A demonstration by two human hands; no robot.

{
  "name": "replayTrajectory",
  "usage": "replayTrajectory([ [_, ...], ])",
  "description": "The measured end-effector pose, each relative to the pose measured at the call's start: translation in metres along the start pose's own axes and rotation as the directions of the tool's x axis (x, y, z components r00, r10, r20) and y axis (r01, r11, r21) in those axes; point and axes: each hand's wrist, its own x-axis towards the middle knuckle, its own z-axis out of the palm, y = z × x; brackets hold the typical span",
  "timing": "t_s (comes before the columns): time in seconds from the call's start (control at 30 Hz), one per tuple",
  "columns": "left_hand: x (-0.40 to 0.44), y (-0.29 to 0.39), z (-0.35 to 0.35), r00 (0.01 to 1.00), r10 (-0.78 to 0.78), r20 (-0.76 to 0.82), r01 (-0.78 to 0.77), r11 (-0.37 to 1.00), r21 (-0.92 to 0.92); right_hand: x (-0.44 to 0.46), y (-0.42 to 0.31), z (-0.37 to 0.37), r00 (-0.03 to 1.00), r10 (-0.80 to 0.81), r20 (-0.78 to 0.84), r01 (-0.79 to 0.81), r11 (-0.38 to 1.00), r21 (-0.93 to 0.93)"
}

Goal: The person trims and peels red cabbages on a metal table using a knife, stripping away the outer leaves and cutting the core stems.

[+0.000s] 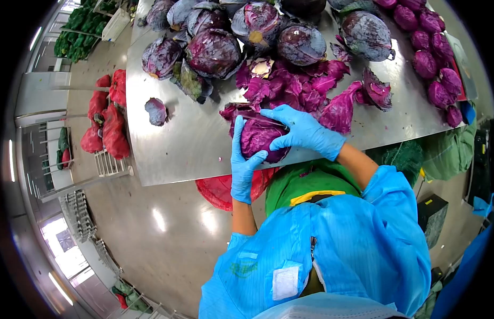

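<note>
Both my hands, in blue gloves, hold a red cabbage (pixel 260 135) near the front edge of the steel table (pixel 188 143). My left hand (pixel 243 162) grips its left side, thumb across the front. My right hand (pixel 305 130) wraps the right side, fingers over the top. The cabbage is bright purple, with a leaf partly lifted at its upper left. Just beyond it lies a heap of loose purple leaves (pixel 289 87). Another loose leaf (pixel 340 109) rests right of my right hand.
Whole dark red cabbages (pixel 214 53) crowd the back of the table. Smaller trimmed purple heads (pixel 425 64) line its right side. A single leaf (pixel 156 111) lies at left. Red mesh sacks (pixel 114 133) stand beyond the left edge; a red bag (pixel 218 191) hangs below the front edge.
</note>
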Motion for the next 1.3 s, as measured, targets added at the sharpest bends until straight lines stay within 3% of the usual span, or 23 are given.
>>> replayTrajectory([
  [0.07,0.003,0.0,-0.004,0.971,0.238,-0.001,-0.219,0.896,0.386,0.001,0.005,0.001,0.999,0.027,-0.018,-0.026,0.997,0.069],
  [0.13,0.002,0.005,-0.014,0.975,0.214,0.063,-0.214,0.812,0.543,0.0,0.008,0.007,0.999,0.028,-0.044,-0.024,0.996,0.086],
  [0.23,0.003,0.012,-0.016,0.976,0.212,0.043,-0.199,0.802,0.564,0.0,0.004,0.012,0.998,0.004,-0.068,-0.001,0.999,0.047],
  [0.33,0.006,0.006,-0.015,0.961,0.274,0.021,-0.259,0.874,0.411,0.001,0.006,0.013,0.997,-0.001,-0.072,0.007,0.997,0.079],
  [0.43,0.013,-0.001,-0.019,0.882,0.458,0.11,-0.378,0.548,0.746,-0.001,0.0,0.015,0.995,0.024,-0.097,-0.018,0.998,0.064],
  [0.53,0.017,-0.01,-0.009,0.756,0.653,-0.044,-0.469,0.587,0.66,-0.001,0.001,0.016,0.992,0.014,-0.128,-0.008,0.999,0.041],
  [0.57,0.016,-0.004,-0.015,0.724,0.689,-0.025,-0.402,0.451,0.797,-0.002,0.002,0.017,0.99,0.013,-0.138,-0.008,0.999,0.035],
  [0.67,0.014,0.003,-0.06,0.66,0.634,-0.403,-0.316,0.721,0.617,-0.003,0.003,0.018,0.987,0.012,-0.16,-0.006,0.999,0.038],
  [0.77,0.006,0.01,-0.094,0.554,0.749,-0.363,0.119,0.36,0.925,0.0,0.008,0.021,0.983,-0.005,-0.185,0.028,0.993,0.119],
  [0.87,-0.011,0.0,-0.082,0.744,0.512,-0.429,-0.017,0.656,0.754,-0.001,-0.001,0.017,0.988,0.071,-0.138,-0.055,0.991,0.118],
  [0.93,-0.019,0.013,-0.044,0.946,0.074,-0.316,0.077,0.894,0.44,-0.002,-0.005,0.013,0.99,0.091,-0.109,-0.078,0.99,0.119],
  [1.0,-0.022,0.002,-0.017,0.925,-0.203,-0.322,0.277,0.94,0.201,0.001,-0.003,0.012,0.992,0.074,-0.1,-0.06,0.989,0.132],
  [1.1,-0.025,-0.024,-0.02,0.859,-0.307,-0.409,0.357,0.933,0.05,0.002,0.006,0.015,0.991,0.034,-0.132,-0.015,0.99,0.141],
  [1.2,-0.027,-0.034,-0.028,0.908,-0.217,-0.36,0.255,0.965,0.063,-0.001,-0.002,0.015,0.987,0.04,-0.156,-0.022,0.993,0.114],
  [1.3,-0.026,-0.031,-0.009,0.903,0.099,-0.418,0.097,0.901,0.423,0.0,-0.002,0.016,0.985,0.06,-0.16,-0.044,0.993,0.106],
])
